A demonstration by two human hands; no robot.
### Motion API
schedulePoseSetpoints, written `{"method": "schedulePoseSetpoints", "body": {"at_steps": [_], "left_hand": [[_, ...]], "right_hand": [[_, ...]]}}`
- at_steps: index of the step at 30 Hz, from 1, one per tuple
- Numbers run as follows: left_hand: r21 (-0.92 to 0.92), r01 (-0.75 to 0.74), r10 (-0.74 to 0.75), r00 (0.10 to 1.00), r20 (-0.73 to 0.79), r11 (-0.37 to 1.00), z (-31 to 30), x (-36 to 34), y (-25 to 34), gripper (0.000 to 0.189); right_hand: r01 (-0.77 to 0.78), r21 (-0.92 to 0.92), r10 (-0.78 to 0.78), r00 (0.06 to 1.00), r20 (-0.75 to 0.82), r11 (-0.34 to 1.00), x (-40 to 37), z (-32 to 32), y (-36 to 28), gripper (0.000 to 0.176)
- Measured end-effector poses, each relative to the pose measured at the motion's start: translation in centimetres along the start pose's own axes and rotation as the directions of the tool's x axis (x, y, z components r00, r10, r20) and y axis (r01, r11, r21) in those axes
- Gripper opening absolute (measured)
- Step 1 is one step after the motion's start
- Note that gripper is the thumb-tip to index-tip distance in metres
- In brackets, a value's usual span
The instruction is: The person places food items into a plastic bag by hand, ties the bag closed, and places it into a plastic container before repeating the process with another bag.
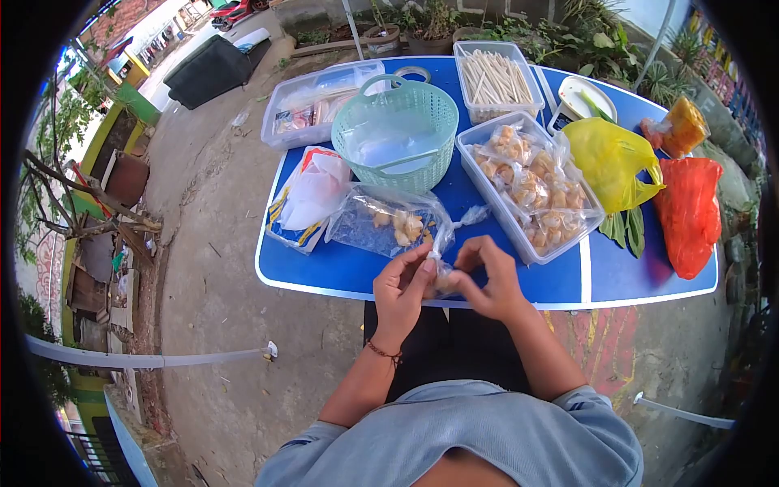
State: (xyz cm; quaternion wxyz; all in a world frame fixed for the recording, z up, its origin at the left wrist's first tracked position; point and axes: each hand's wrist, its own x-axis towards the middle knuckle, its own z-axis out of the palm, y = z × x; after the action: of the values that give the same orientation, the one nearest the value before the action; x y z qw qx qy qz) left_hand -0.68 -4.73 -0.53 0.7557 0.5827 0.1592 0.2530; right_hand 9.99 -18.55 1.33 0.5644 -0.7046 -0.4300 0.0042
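Over the table's near edge, my left hand (400,294) pinches the twisted neck of a small clear plastic bag (443,282) with pale brown pieces in it. My right hand (495,282) curls at the bag's other side, its thumb and forefinger at the plastic. Part of the bag is hidden by my fingers. Just beyond lies an open clear plastic bag (353,221) with loose fried pieces (403,227) in it. To the right, a clear plastic tub (519,235) is full of similar small filled bags (531,185).
The blue table (357,274) also bears a green basket (445,122) with plastic bags, a lidded box (280,134), a tub of pale sticks (493,77), a tape roll (411,74), a yellow bag (604,162), a red bag (688,215) and a white plastic pack (316,191).
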Motion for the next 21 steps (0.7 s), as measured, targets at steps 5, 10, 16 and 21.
{"method": "schedulePoseSetpoints", "body": {"at_steps": [5,10,16,21], "left_hand": [[-0.024,-0.003,0.002,0.999,-0.049,1.0,0.3,-0.1,0.1,0.036],[0.014,-0.174,0.172,0.981,0.093,0.985,0.3,-0.3,-0.2,0.037],[0.083,-0.084,0.077,0.993,0.093,0.993,0.0,-0.3,-0.1,0.032],[0.076,-0.097,0.092,0.994,0.066,0.992,0.1,-0.5,-0.4,0.028]], "right_hand": [[0.07,0.058,-0.076,0.99,0.117,0.996,-0.1,0.2,0.0,0.029],[0.074,0.104,-0.067,0.995,-0.067,0.992,-0.2,0.5,0.6,0.024],[0.11,0.058,-0.108,0.993,-0.042,0.992,0.0,-0.2,-0.1,0.022],[0.114,0.071,-0.112,0.993,-0.037,0.991,-0.3,0.0,0.2,0.022]]}}
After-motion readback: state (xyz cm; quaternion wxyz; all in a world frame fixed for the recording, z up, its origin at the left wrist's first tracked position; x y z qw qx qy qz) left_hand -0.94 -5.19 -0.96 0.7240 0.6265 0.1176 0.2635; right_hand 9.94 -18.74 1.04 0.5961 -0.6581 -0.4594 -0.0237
